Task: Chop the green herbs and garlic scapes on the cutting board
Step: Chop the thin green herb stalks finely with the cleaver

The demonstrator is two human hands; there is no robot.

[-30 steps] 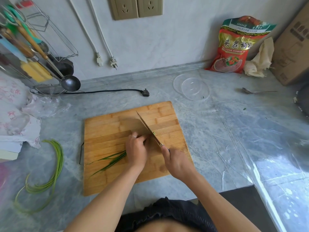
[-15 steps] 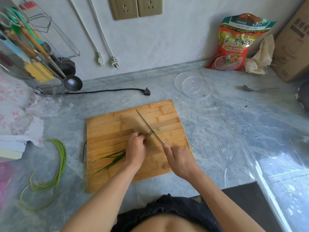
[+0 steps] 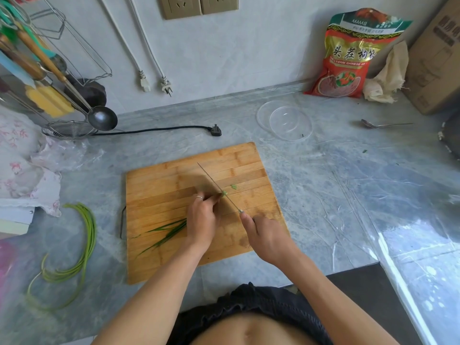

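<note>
Two cut bits (image 3: 233, 187) lie by knife (image 3: 219, 190); scapes (image 3: 86, 242) left of board (image 3: 174, 175).

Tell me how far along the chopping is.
Barely begun. Done: only a few cut green bits lie on the cutting board beside the blade. In hand: the left hand holds the green herbs down while the right hand grips the knife at their end. Left: most of the herb length, and the garlic scapes, lying whole on the counter off the board.

The red and gold snack bag (image 3: 348, 56) leaning against the wall carries large Chinese characters "头茬枸杞", with "LYCIUM CHINESE" beneath and "AAAAA" near its green top.
</note>
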